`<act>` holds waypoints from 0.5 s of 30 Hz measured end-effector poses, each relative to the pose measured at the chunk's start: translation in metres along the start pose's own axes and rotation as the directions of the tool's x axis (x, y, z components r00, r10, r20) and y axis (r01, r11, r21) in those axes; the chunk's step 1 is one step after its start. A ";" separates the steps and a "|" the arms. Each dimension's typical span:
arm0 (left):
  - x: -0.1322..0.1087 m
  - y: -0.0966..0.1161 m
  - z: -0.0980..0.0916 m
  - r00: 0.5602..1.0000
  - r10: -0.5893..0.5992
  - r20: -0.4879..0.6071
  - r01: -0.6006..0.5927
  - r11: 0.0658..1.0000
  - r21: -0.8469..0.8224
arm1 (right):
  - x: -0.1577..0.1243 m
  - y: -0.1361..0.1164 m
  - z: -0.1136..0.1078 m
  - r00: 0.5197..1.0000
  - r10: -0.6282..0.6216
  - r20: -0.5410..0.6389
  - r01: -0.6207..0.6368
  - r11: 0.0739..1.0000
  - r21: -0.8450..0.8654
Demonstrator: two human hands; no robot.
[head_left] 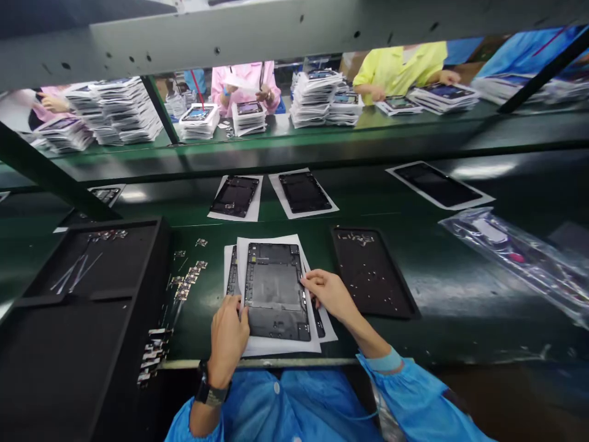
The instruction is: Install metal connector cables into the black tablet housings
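A dark grey tablet back cover [275, 288] lies inner side up on white paper sheets [280, 348], with part of another black cover [232, 273] showing beneath at the left. My left hand [229, 328] holds the cover's left edge, its thumb against the rim and its other fingers curled at the paper's side. At the cover's right edge, my right hand [332, 296] pinches with thumb and forefinger; anything between those fingertips is too small to make out. Several small circuit boards [183, 288] lie left of the stack.
To the right sits a shallow black tray [372, 270] with tiny parts. A black divided box [151, 270] stands at left. Two covers on paper [251, 209] lie behind, near a plastic bag [510, 252]. Overhead runs a metal beam [276, 37]; co-workers sit across the line.
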State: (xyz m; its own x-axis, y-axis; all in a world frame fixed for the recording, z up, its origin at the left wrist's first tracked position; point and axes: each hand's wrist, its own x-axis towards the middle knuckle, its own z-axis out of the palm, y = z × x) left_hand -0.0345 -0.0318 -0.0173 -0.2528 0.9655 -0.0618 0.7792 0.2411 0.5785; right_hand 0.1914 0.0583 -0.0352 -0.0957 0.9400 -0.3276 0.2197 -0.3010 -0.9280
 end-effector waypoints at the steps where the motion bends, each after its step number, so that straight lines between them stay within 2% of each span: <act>1: 0.000 -0.001 0.000 1.000 0.007 -0.003 -0.007 1.000 0.013 | -0.005 0.000 0.000 0.997 -0.049 -0.057 0.045 0.997 -0.059; 3: 0.001 -0.002 -0.001 1.000 0.009 -0.009 -0.009 1.000 0.018 | -0.021 -0.001 0.000 0.972 -0.184 -0.147 0.142 0.957 -0.254; 4: 0.001 -0.002 -0.002 1.000 0.006 -0.012 -0.006 1.000 0.015 | -0.031 -0.001 0.000 0.958 -0.246 -0.149 0.178 0.913 -0.367; 6: -0.003 -0.001 -0.007 0.999 -0.003 -0.034 0.003 1.000 -0.008 | -0.051 0.001 0.003 0.954 -0.291 -0.072 0.210 0.820 -0.532; 8: -0.013 0.000 -0.021 0.998 -0.005 -0.068 0.000 0.998 -0.067 | -0.067 0.005 0.010 0.963 -0.271 0.005 0.220 0.770 -0.600; 11: -0.036 -0.003 -0.064 0.995 -0.018 -0.095 0.002 0.987 -0.163 | -0.080 0.013 0.023 0.965 -0.261 0.000 0.208 0.772 -0.601; 13: -0.048 -0.010 -0.106 0.996 -0.041 -0.080 0.026 0.983 -0.179 | -0.082 0.018 0.028 0.966 -0.256 -0.024 0.197 0.798 -0.570; 15: -0.049 -0.022 -0.152 0.991 -0.069 -0.116 0.052 0.988 -0.144 | -0.080 0.022 0.031 0.971 -0.237 -0.031 0.183 0.817 -0.546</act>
State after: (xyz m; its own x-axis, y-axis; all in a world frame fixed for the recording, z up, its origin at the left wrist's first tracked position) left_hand -0.1264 -0.0989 0.0972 -0.3708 0.9287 -0.0066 0.6747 0.2742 0.6853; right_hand 0.1740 -0.0282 -0.0354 -0.1154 0.9890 -0.0925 0.6925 0.0133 -0.7213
